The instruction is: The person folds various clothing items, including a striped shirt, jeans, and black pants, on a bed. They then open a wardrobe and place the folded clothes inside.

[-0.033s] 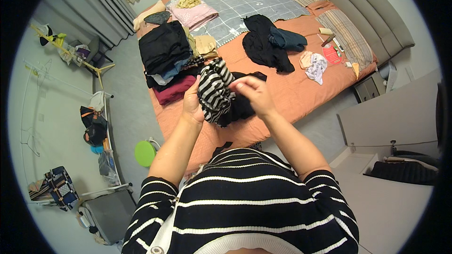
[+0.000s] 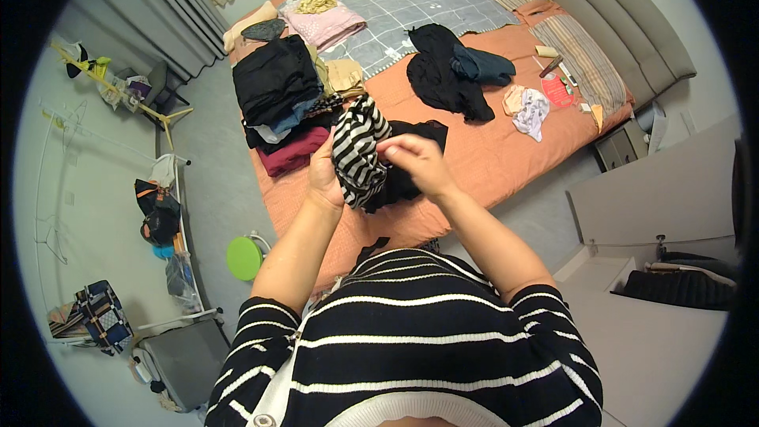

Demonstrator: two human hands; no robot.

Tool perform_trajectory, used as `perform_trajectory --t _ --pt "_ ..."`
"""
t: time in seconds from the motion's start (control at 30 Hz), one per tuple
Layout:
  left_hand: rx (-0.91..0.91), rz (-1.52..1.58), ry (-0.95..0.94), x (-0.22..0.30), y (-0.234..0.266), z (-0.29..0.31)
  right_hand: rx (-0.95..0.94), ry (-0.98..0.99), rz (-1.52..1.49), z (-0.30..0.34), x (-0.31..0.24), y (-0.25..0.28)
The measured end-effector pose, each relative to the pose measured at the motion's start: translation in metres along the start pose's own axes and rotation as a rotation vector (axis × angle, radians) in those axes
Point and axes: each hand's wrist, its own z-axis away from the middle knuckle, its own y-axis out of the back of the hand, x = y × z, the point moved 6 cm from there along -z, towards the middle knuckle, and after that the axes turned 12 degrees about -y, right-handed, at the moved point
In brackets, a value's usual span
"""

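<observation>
My left hand (image 2: 322, 178) and my right hand (image 2: 419, 160) are both closed on a black-and-white striped garment (image 2: 357, 146), held bunched up over the near edge of the bed. A black garment (image 2: 402, 182) hangs with it, just under my right hand and partly hidden by it. My left hand grips the striped cloth from the left side. The fingers of my right hand pinch it at the top right. My striped sleeves show at the bottom of the view.
The bed has an orange sheet (image 2: 490, 162) and a grey checked blanket (image 2: 403, 4). On it lie a dark folded stack (image 2: 273, 83), pink folded clothes (image 2: 326, 25), a black heap (image 2: 443, 71) and pale small garments (image 2: 530, 107). A green stool (image 2: 245, 257) stands left; a white cabinet (image 2: 656, 198) right.
</observation>
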Motion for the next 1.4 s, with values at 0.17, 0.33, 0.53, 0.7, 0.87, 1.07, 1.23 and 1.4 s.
perform_trajectory --t 0.17,0.33,0.53,0.7,0.87,1.07,1.23,1.4 --pt "-0.019 0.103 0.074 -0.014 -0.008 0.009 -0.209 -0.315 -0.316 -0.002 0.025 -0.027" --pt "-0.044 -0.305 0.015 -0.007 -0.01 0.015 -0.146 -0.449 -0.368 -0.007 0.045 -0.01" --pt "0.168 -0.48 -0.23 0.038 0.051 0.01 0.042 -0.181 -0.181 0.003 -0.002 0.025" --pt "0.263 -0.447 -0.206 0.052 0.086 0.01 -0.033 0.093 -0.374 0.025 -0.049 0.04" --pt "0.297 -0.247 -0.187 0.056 0.109 0.001 -0.046 0.214 -0.51 0.04 -0.058 0.063" --pt "0.124 -0.292 -0.229 0.059 0.06 -0.003 -0.178 0.053 -0.949 0.043 -0.043 0.088" --pt "0.129 -0.303 -0.279 0.084 0.051 0.0 0.575 0.083 -0.894 0.057 -0.032 0.179" --pt "0.138 -0.199 -0.129 0.052 0.032 -0.006 1.219 0.319 0.348 0.075 -0.007 0.216"
